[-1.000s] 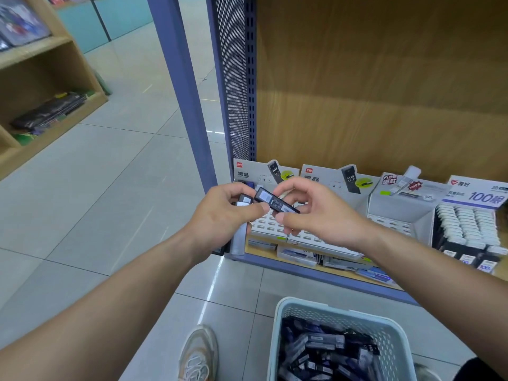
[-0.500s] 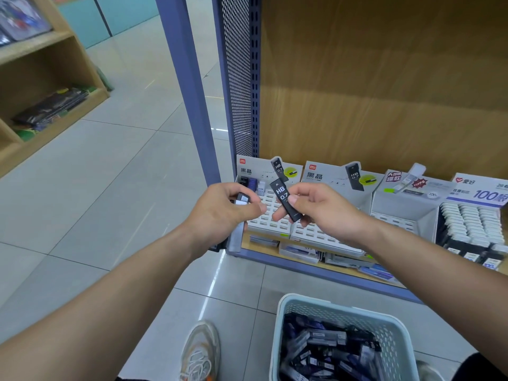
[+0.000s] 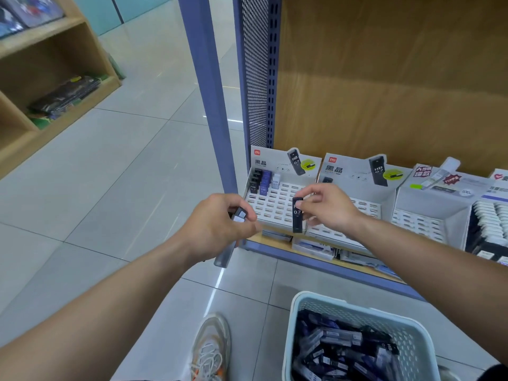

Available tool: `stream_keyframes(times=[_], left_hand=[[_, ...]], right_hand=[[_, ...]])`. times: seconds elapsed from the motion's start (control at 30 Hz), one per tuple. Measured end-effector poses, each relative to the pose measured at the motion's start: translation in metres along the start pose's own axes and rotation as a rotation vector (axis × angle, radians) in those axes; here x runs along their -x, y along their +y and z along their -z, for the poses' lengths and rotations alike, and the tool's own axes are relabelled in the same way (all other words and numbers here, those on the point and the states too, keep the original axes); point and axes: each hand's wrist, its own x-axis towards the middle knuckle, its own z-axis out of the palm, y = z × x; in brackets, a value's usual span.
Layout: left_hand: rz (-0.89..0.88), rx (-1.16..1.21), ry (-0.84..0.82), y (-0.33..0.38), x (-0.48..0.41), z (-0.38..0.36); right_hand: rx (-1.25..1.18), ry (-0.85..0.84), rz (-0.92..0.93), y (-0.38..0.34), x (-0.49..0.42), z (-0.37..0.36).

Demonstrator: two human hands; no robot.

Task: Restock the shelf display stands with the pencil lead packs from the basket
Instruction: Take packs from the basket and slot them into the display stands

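Your right hand (image 3: 327, 209) holds a pinch grip on one pack (image 3: 297, 215), upright over the stand's (image 3: 275, 207) empty slots at frame centre for straight insertion, while your left hand (image 3: 217, 229) clasps spare packs (image 3: 238, 216) nearby, sparing trips to the basket (image 3: 357, 301), lower right.

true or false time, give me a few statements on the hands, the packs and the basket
1. The right hand pinches a black pack upright over the shelf. True.
2. The left hand is empty. False: it grips a bundle of packs.
3. The basket is empty. False: loose packs fill it.
4. The left display stand has stocked packs only in its back left corner. True.
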Motion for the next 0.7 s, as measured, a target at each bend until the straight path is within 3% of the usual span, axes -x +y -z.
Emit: stream_keyframes(times=[0.17, 0.43, 0.7], left_hand=[[0.059, 0.038, 0.078, -0.015, 0.002, 0.020], [0.108, 0.166, 0.188, -0.030, -0.003, 0.043], [0.073, 0.203, 0.226, -0.033, -0.008, 0.051]], right_hand=[[0.062, 0.035, 0.054, -0.011, -0.044, -0.037], [0.237, 0.247, 0.202, -0.004, -0.104, -0.088], [0.279, 0.268, 0.278, 0.006, -0.113, -0.099]])
